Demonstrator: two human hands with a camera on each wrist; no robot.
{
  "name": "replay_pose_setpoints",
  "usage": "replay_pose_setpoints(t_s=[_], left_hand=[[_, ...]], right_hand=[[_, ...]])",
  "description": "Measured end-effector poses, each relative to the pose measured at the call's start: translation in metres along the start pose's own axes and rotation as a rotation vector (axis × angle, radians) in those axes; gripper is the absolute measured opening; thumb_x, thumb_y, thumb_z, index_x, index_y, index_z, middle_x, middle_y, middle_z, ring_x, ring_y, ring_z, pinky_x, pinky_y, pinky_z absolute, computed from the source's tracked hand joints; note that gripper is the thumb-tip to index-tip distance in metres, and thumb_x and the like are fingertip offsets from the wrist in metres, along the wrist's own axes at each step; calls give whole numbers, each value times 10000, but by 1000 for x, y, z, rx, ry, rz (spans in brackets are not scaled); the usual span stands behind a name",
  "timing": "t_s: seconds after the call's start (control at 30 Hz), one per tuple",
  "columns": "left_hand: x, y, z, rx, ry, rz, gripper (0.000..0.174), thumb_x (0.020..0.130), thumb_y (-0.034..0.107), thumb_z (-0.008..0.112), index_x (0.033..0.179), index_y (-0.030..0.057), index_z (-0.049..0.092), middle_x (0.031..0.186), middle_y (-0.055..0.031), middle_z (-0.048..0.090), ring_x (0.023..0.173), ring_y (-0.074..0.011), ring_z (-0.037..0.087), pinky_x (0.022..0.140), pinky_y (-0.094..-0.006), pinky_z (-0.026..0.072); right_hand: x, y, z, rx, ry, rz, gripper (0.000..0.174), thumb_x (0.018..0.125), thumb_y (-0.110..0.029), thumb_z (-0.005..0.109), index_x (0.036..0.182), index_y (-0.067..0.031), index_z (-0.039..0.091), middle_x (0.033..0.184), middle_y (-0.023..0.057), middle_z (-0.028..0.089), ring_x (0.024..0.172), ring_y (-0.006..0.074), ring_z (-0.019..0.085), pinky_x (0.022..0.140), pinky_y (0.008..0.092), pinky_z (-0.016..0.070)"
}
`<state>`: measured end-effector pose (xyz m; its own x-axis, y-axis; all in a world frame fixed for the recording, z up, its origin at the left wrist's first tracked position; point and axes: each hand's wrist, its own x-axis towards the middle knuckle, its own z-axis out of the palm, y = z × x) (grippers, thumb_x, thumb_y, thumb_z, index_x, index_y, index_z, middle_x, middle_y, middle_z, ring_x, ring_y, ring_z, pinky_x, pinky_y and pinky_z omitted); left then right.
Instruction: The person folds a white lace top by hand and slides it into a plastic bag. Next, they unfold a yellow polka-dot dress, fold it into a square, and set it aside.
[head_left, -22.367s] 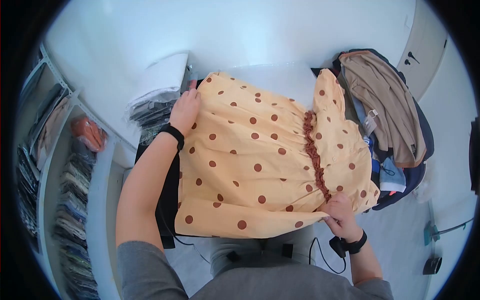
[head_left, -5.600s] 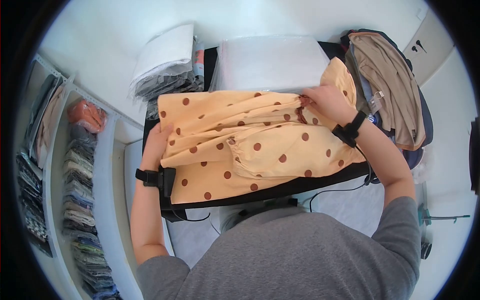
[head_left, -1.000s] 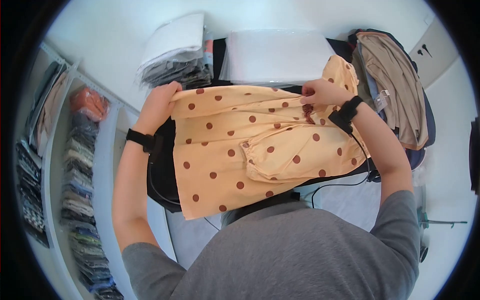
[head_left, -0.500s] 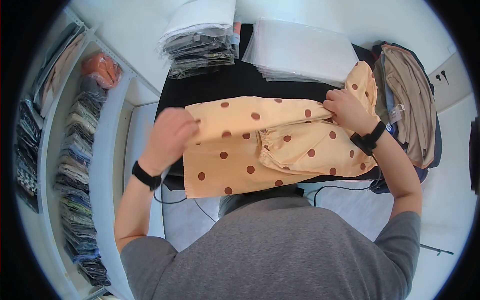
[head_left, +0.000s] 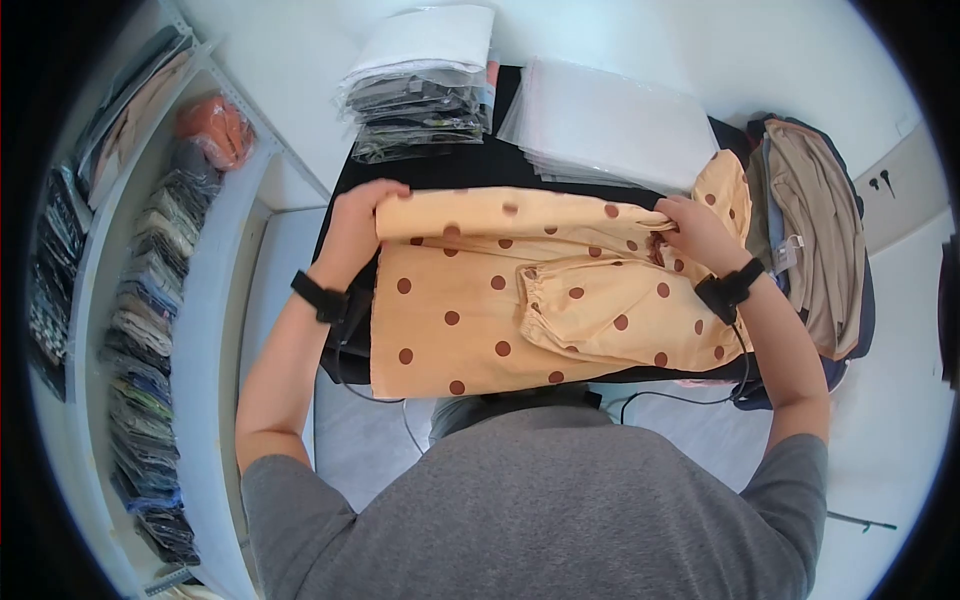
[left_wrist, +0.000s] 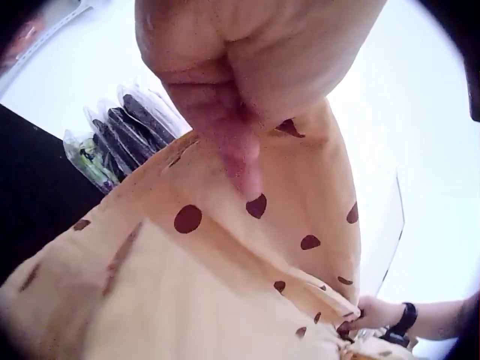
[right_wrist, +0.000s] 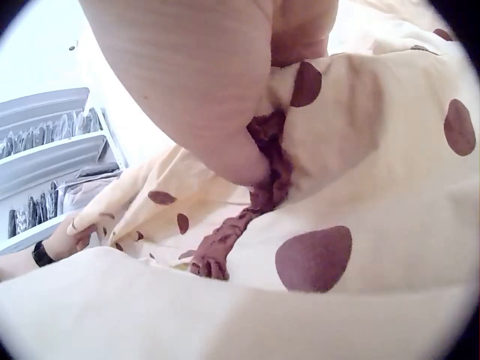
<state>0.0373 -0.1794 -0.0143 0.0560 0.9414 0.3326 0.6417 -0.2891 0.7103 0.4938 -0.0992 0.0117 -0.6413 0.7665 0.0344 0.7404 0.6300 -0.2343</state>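
A black-topped table point(head_left: 440, 170) is being viewed from above, over a grey-shirted shoulder, in a white-walled room. At the table's far edge, a stack of clear flat bags point(head_left: 610, 125) is being kept on the right and a pile of bagged dark garments point(head_left: 420, 90) on the left. Shelving point(head_left: 150, 250) packed with wrapped clothing is being seen along the left side, and a heap of loose clothes point(head_left: 815, 220), topped by a tan piece, is being seen at the right. A yellow dress with brown dots point(head_left: 500, 310) is being spread across the middle of the table, its near edge hanging over the table's near side and a puffed sleeve lying folded across its front. The dress's far folded edge is being gripped at the left corner by the left hand point(head_left: 365, 215), fingers curled over the cloth and thumb pressed to it. The same edge is being pinched on the right by the right hand point(head_left: 700, 230), closed on the fabric at the brown ruffled waist trim point(right_wrist: 262, 187). Both hands are being kept well apart, with the fold stretched between them.
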Motion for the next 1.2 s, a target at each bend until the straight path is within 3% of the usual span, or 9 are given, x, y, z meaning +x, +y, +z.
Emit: replay_pose_setpoints(t_s=[0.17,0.3,0.43,0.6,0.77,0.8,0.9,1.0,1.2], left_hand=[[15,11,-5,-278,15,13,171,899,15,504,1006,30,636,1056,-57,647,938,-130,596,813,-257,479],[-7,-1,-8,-472,-52,-90,200,871,-67,501,1004,19,624,1041,-49,637,962,-131,592,840,-251,470],[-43,0,-16,-542,-147,-129,199,859,-90,509,977,11,632,1131,-81,609,1024,-150,579,891,-271,464],[-78,-7,-8,-654,-285,-308,212,818,-126,525,951,-2,634,1207,-100,564,1057,-170,575,901,-288,474],[-84,-9,0,-515,-309,-292,277,775,-139,531,984,6,642,1268,-106,521,1097,-188,557,915,-289,463],[-83,-3,0,-523,-326,-291,277,775,-139,531,984,6,642,1268,-106,521,1097,-188,557,915,-289,463],[-84,8,-2,-81,-339,19,484,727,-119,566,1146,112,640,1325,-112,484,1191,-269,498,944,-320,446],[-89,29,3,103,-366,82,479,727,-116,563,1138,116,644,1382,-131,435,1193,-292,499,955,-327,437],[-91,30,1,88,-394,68,424,781,-74,528,1145,115,638,1366,-149,464,1168,-285,526,971,-340,422]], right_hand=[[-9,-14,-5,-135,72,-31,240,742,-19,596,969,-63,533,896,132,566,872,329,573,725,397,474],[-19,-33,-15,159,-4,-108,323,716,18,615,1027,-46,557,944,128,564,904,304,560,754,354,479],[-27,-23,-16,134,-56,-200,429,715,3,637,1136,-77,622,1001,131,581,905,272,572,769,343,492],[-39,-39,-14,13,77,-283,398,712,-33,668,1105,-76,623,1021,127,586,936,281,567,792,357,486],[-53,-86,-21,-6,100,-203,218,708,-101,681,900,-41,596,932,121,591,896,319,564,779,389,472],[-56,-99,-14,63,83,-246,250,720,-145,686,924,-35,592,885,121,585,869,328,561,762,395,469],[-64,-147,19,-6,37,-151,519,726,-280,721,1156,-53,541,1163,183,533,1132,351,494,966,416,395],[-59,-174,55,-38,131,-6,626,720,-304,723,1247,-60,491,1252,195,477,1231,380,409,1031,479,322],[-57,-180,93,-128,193,53,611,736,-302,708,1270,-93,497,1316,171,460,1247,402,389,1029,546,285]])
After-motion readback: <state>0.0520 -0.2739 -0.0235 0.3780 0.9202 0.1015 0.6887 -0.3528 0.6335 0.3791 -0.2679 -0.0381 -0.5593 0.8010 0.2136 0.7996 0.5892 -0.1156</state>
